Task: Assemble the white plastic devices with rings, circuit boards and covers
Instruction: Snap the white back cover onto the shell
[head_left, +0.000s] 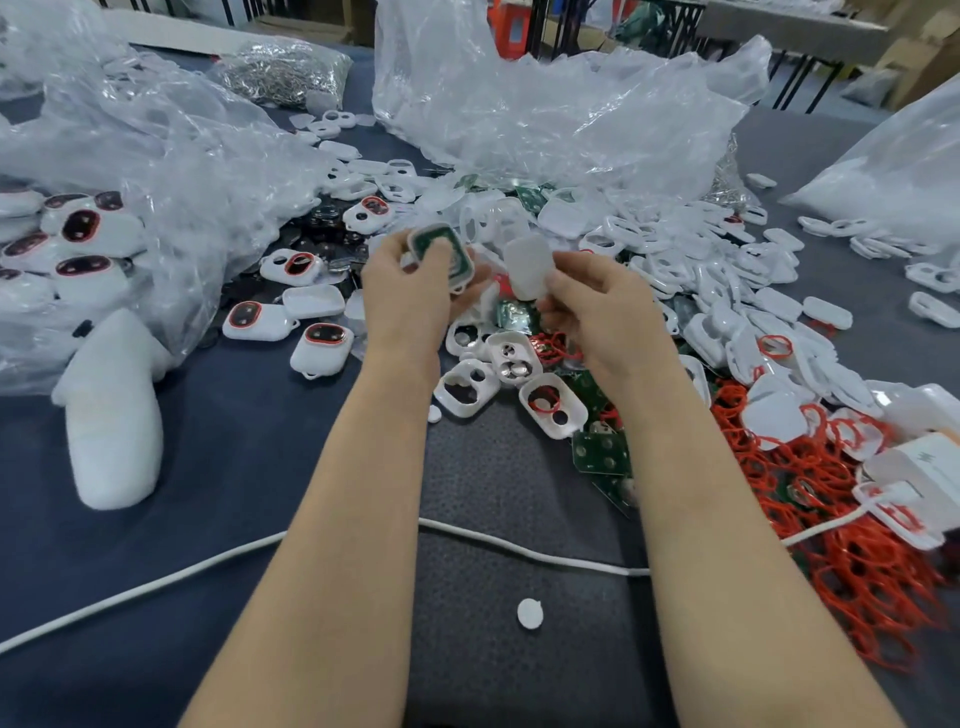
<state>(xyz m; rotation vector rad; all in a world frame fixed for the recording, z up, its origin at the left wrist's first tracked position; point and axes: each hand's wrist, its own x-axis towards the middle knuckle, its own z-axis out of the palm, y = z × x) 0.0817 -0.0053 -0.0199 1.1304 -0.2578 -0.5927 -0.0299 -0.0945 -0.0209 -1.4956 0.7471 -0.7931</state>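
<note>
Forearms bare, stretched forward. On left hand (410, 291) fingers curled, grip round shell (441, 254). Just right of that grip, right hand (597, 306) pinches cover (527, 267).

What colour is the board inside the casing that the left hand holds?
The board in the casing is green; the head view shows it best.
</note>
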